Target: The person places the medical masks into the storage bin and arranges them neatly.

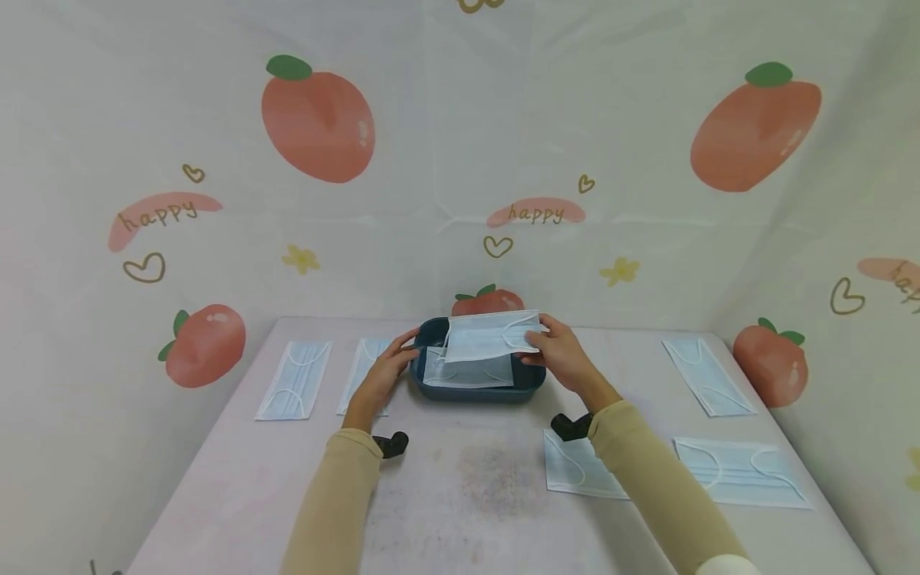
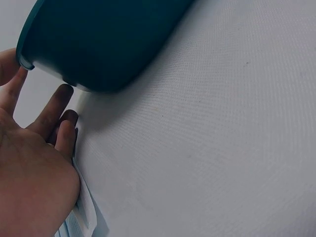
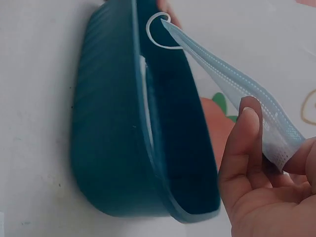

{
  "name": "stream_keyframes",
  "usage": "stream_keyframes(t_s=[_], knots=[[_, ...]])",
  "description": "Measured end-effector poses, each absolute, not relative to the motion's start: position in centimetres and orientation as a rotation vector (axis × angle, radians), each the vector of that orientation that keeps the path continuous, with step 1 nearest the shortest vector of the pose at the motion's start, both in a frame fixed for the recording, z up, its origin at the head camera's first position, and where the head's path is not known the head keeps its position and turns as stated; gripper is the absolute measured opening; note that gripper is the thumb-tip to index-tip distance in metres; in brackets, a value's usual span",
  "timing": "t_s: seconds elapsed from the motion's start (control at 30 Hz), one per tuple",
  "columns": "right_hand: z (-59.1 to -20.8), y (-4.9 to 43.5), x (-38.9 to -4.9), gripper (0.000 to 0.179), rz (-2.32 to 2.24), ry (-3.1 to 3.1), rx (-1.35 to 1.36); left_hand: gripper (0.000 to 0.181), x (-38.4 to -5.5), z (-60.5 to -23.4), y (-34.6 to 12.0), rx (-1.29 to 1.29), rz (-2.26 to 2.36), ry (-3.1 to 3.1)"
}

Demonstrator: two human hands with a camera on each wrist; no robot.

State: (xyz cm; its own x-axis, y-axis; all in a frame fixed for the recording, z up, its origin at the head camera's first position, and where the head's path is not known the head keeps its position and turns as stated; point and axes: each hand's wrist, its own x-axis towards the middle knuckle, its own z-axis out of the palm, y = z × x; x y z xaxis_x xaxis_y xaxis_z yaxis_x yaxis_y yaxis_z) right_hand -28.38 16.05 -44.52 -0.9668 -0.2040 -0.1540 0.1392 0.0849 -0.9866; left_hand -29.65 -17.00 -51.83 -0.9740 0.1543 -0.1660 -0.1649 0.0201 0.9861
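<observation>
My right hand (image 1: 564,355) pinches a pale blue face mask (image 1: 489,335) by its right end, above a dark teal basin (image 1: 467,394). In the right wrist view this mask (image 3: 232,74) hangs edge-on, its white ear loop (image 3: 150,30) curling over the basin's rim. Another face mask (image 1: 467,371) lies inside the basin, partly covered by the held one. My left hand (image 1: 381,375) touches the basin's left end; in the left wrist view its fingers (image 2: 52,111) extend loosely by the rim, not curled around it.
Two face masks lie left of the basin, one at the far left (image 1: 293,381) and one partly behind my left hand (image 1: 357,375). On the right are a mask at the back (image 1: 707,377), one in front (image 1: 743,471) and one by my sleeve (image 1: 578,467). A printed cloth (image 1: 431,144) hangs behind.
</observation>
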Motion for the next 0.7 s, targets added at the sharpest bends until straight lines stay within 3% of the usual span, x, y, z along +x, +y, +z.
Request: stream_keyframes(t_s=[0.7], knots=[[-45.9,12.3,-29.1,0.047,-1.892,2.142,-0.135,0.050,-29.6,-51.7,-17.2,-0.021,2.025,2.081]])
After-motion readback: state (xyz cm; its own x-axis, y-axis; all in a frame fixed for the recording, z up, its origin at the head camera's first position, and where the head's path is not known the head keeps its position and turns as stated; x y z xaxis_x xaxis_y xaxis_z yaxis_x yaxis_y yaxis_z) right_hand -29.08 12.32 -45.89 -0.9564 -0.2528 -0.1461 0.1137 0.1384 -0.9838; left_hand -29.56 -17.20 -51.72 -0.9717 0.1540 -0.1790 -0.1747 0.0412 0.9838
